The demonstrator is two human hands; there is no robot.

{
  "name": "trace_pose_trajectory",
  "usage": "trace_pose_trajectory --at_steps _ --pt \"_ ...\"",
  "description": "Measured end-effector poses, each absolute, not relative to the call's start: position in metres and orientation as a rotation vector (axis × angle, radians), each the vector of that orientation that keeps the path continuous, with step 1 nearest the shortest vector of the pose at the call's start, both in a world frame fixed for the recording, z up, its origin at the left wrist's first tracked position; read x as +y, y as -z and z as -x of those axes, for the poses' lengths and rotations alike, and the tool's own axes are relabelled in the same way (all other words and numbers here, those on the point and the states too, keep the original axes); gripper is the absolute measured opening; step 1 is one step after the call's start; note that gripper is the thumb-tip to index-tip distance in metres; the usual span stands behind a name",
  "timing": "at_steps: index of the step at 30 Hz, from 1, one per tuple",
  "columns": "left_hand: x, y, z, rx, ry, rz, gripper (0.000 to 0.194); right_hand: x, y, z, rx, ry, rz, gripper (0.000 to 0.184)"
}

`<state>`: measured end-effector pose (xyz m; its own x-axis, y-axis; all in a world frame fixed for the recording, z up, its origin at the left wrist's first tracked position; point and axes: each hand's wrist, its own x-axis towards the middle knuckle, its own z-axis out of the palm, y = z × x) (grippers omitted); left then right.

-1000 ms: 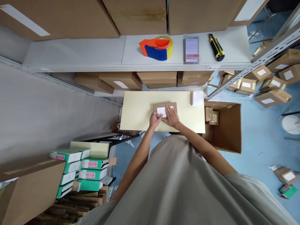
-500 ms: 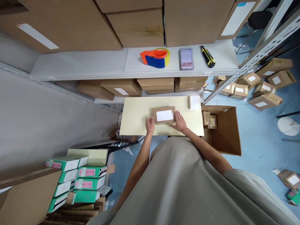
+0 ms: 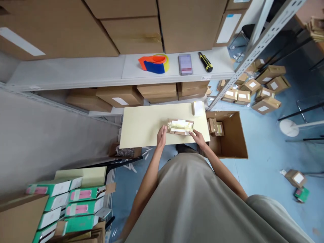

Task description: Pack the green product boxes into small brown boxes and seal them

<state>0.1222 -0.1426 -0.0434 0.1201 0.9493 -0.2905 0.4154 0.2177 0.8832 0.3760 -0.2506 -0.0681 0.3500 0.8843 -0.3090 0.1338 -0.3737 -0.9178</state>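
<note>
A small cardboard box [image 3: 177, 131] is between my two hands above the pale yellow board [image 3: 141, 126]. It is tilted, and shiny clear tape runs along the side turned up to me, with white label areas beside it. My left hand [image 3: 161, 135] is closed against the box's left end, thumb along the edge. My right hand [image 3: 197, 137] grips the right end, its thumb on the near corner. The fingers under the box are hidden.
A stack of white labels [image 3: 197, 108] lies at the board's back right corner. A tape dispenser [image 3: 154, 64] and a utility knife [image 3: 205, 62] lie on the shelf [image 3: 83, 72]. A large open carton [image 3: 233, 135] holding small boxes stands right of the board.
The box was lying flat, label up, with my hands beside it. Now it is tipped up, its taped side showing, and both hands hold its ends. The head view has shifted right.
</note>
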Motion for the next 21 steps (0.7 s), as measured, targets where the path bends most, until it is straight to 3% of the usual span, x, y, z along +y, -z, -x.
trace_pose_trajectory --at_steps 5,10,21 --pt "-0.186 0.020 -0.206 1.100 -0.585 -1.564 0.070 -0.389 0.051 -0.389 -0.212 -1.095 1.751 0.068" --pt "-0.254 0.018 -0.287 0.730 -0.371 -1.827 0.065 -0.503 0.050 -0.374 0.302 -0.985 1.687 0.049" --pt "-0.276 0.034 -0.406 0.368 -0.030 -1.999 0.065 -0.512 0.098 -0.422 0.638 -0.792 1.577 0.038"
